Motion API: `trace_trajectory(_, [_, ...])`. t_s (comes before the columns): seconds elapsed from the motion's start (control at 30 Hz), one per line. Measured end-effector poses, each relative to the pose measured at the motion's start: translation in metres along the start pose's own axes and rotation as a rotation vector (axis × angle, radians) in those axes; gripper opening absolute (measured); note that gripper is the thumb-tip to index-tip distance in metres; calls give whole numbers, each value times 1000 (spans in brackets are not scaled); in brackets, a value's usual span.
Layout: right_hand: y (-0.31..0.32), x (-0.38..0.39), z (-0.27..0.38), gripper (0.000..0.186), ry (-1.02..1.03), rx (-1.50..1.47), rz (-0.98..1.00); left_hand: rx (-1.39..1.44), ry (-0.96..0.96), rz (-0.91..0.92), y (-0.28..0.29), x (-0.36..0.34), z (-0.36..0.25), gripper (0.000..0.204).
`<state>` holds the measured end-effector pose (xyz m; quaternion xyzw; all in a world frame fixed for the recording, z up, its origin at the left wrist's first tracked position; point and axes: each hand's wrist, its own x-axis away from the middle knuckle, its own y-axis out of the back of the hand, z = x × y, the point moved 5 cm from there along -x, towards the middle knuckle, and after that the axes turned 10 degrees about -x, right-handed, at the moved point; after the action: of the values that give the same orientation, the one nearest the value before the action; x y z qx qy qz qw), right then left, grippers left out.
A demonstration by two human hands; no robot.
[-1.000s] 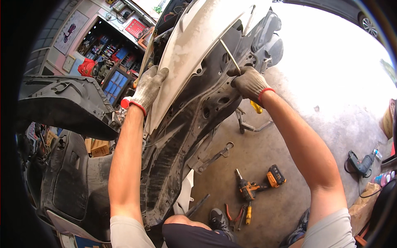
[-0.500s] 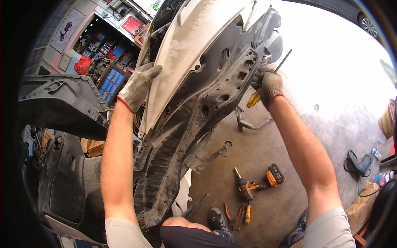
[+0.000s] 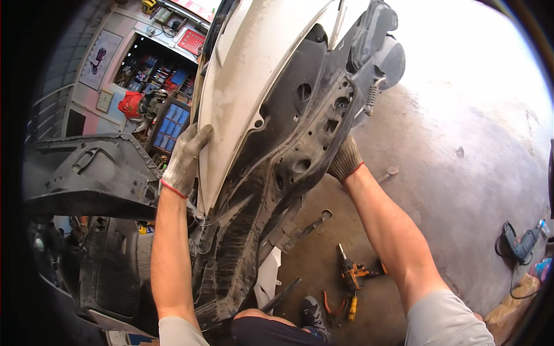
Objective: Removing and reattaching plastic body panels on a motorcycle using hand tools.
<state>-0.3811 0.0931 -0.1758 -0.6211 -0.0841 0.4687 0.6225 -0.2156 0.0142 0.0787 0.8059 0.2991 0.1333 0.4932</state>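
Note:
My left hand point(image 3: 183, 158), in a grey knit glove with a red cuff, grips the left edge of a dusty white scooter body panel point(image 3: 248, 75). Its thumb lies along the panel's edge. Beside the panel runs a long dirty black plastic scooter trim point(image 3: 288, 135) with several holes. My right hand point(image 3: 346, 160), gloved alike, reaches under the right edge of this trim. Its fingers are hidden there, and no screwdriver shows. A coil spring point(image 3: 373, 95) hangs near the trim's upper right end.
On the concrete floor lie an orange-black cordless power tool point(image 3: 351, 271), a yellow-handled screwdriver point(image 3: 352, 308) and red-handled pliers point(image 3: 332, 305). A corded drill point(image 3: 522, 239) is at far right. Black scooter bodywork point(image 3: 95, 173) stands on the left, with workshop shelves point(image 3: 153, 72) behind.
My right hand, which held a yellow-handled screwdriver out beside the trim, has moved down and left under its edge. My left hand stays on the white panel; the whole view has shifted.

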Motion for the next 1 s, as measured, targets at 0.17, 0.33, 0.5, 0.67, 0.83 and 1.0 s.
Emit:
trace_trajectory(0.17, [25, -4, -6, 43, 64, -8, -126, -70, 92, -81, 7, -7, 11, 55])
trace_trajectory(0.33, [7, 0, 35, 36, 458, 1259, 106, -102, 79, -132, -3, -8, 9, 61])
trace_trajectory(0.5, [45, -9, 3, 37, 27, 319, -27, -157, 103, -208, -10, -7, 1, 68])
trace_trajectory(0.67, [33, -12, 9, 34, 399, 1138, 87, -122, 127, -205, -8, -6, -1, 69])
trace_trajectory(0.83, [48, -16, -13, 31, 83, 173, 5, -109, 119, -238, -14, -6, -4, 66])
trace_trajectory(1.0, [55, -18, -11, 28, 202, 554, 12, -168, 99, -248, -15, -8, -8, 67])
